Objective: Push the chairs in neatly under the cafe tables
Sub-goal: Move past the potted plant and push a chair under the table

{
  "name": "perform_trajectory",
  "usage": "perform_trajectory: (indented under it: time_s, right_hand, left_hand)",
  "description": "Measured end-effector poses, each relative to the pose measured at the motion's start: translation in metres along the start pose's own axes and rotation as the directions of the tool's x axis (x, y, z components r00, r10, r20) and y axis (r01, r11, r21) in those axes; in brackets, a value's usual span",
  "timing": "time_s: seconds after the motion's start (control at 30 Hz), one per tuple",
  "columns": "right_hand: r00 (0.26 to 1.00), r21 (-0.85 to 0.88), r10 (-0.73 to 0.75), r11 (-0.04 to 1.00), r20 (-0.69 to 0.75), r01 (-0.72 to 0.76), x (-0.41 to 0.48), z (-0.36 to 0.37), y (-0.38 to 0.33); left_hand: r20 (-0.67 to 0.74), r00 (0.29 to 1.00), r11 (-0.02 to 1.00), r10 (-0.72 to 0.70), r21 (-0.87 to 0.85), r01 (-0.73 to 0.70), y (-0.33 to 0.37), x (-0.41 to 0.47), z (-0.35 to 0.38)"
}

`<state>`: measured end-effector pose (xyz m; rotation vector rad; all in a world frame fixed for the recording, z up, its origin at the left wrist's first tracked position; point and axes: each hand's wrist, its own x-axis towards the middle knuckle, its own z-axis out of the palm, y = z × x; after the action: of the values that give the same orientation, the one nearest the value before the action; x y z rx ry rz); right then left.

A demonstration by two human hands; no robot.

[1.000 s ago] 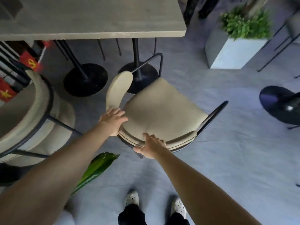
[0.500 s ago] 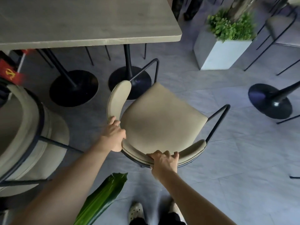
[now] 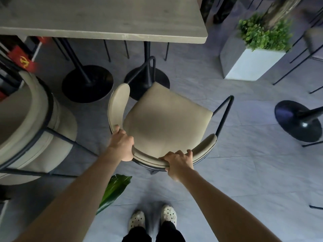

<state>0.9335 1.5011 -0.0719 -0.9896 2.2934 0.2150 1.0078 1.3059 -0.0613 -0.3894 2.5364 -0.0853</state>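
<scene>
A beige padded chair (image 3: 164,123) with a black metal frame stands on the grey floor, turned at an angle to the grey cafe table (image 3: 104,20) beyond it. Its front corner reaches the table's round black base (image 3: 146,79). My left hand (image 3: 121,144) is closed around the left part of the curved backrest. My right hand (image 3: 179,161) grips the backrest's rear rim from behind. A second beige chair (image 3: 36,126) of the same kind stands at the left.
A white planter box (image 3: 250,63) with green plants sits on the floor at the right of the table. Another black table base (image 3: 298,121) is at the far right. A green leaf (image 3: 113,191) lies by my feet (image 3: 152,219).
Both hands went from resting on the backrest to gripping it. The chair has turned a little, its right side swinging round, and stands slightly farther from me.
</scene>
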Motion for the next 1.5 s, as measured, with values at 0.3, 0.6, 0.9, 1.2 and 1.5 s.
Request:
perform_trajectory:
  time_s: [0.3,0.6,0.9,1.2,1.5]
  right_hand:
    - [0.999,-0.107,0.041,0.993,-0.008,-0.041,0.029,-0.039,0.036]
    - [1.0,-0.15,-0.018,0.989,0.011,0.019,0.07,-0.076,0.072]
    - [0.999,-0.126,-0.037,0.991,-0.032,0.033,0.089,-0.069,0.097]
    - [0.993,-0.175,-0.098,0.981,-0.064,0.086,0.071,-0.079,0.088]
    - [0.992,-0.184,-0.098,0.98,-0.084,0.081,0.064,-0.08,0.083]
  left_hand:
    - [0.097,0.965,0.96,-0.245,-0.116,0.255,0.044,-0.004,0.0]
    - [0.078,0.927,0.874,-0.367,-0.312,0.372,0.07,0.02,-0.014]
    - [0.086,0.94,0.862,-0.33,-0.379,0.337,0.074,0.036,-0.022]
    - [0.077,0.972,0.907,-0.221,-0.349,0.234,0.062,0.037,-0.015]
    - [0.071,0.976,0.929,-0.205,-0.301,0.217,0.058,0.034,-0.016]
